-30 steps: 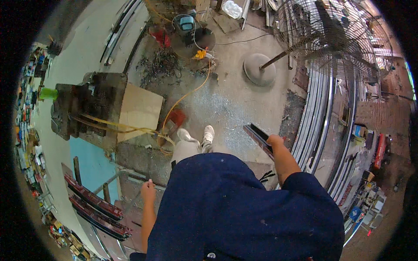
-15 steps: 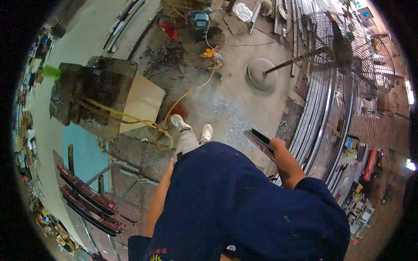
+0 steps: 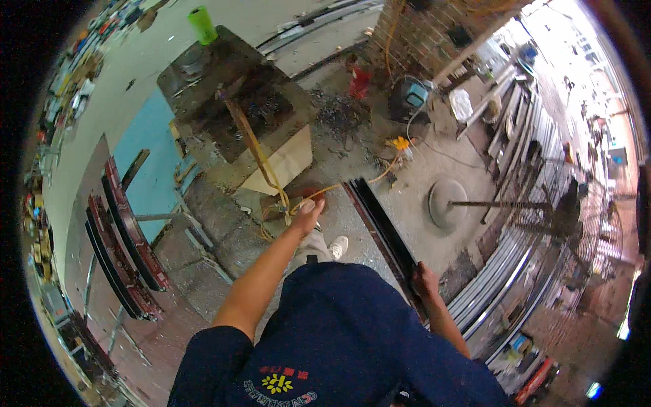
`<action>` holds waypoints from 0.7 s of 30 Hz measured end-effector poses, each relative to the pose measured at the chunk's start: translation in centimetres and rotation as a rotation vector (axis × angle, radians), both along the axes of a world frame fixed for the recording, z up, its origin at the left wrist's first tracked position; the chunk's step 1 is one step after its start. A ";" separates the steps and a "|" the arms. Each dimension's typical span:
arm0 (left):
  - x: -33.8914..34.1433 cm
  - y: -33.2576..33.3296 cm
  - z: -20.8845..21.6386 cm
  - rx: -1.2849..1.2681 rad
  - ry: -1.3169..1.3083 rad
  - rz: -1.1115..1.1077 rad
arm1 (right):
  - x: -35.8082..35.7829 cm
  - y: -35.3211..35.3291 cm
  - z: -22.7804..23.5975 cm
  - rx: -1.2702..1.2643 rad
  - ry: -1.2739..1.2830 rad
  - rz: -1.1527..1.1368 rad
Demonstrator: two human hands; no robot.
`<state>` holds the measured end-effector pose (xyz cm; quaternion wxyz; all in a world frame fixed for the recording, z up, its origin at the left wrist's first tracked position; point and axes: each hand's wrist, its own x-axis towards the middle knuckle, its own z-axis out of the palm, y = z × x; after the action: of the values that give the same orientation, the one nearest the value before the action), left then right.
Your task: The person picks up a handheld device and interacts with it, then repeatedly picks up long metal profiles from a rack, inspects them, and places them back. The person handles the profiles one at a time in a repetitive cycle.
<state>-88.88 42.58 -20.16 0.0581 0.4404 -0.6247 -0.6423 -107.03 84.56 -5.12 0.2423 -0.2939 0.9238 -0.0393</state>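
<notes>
A long dark metal profile, black along its channel and reddish on one side, slants across the space right of my body. My right hand is closed around its near part, while its far end points out over the floor. My left hand is held out in front of me with nothing visible in it, its fingers loosely apart. Below and beyond it run a yellow hose and the near side of a grimy workbench. The left hand is apart from the profile.
Several dark red and black profiles rest on a stand at the left. A green cup stands on the workbench corner. To the right are a pedestal fan's round base and a stack of long metal bars. Cables cross the floor.
My view has turned to the right. The left arm has risen from beside my body to out in front. The profile in my right hand now shows much more of its length.
</notes>
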 end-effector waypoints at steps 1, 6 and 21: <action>-2.8 -1.1 5.7 0.150 0.011 -0.020 | 0.1 -1.7 0.6 -0.091 -0.051 -0.071; -9.6 -6.8 20.1 0.228 0.074 0.328 | 0.3 -14.2 7.2 -0.418 -0.089 -0.045; -11.8 -15.4 18.0 -0.045 0.078 0.440 | -2.2 -23.9 10.7 -0.253 0.113 0.129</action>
<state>-100.64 27.13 -2.15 0.2308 0.5393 -0.5251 -0.6166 -109.18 60.65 5.58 0.1530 -0.3827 0.9027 -0.1232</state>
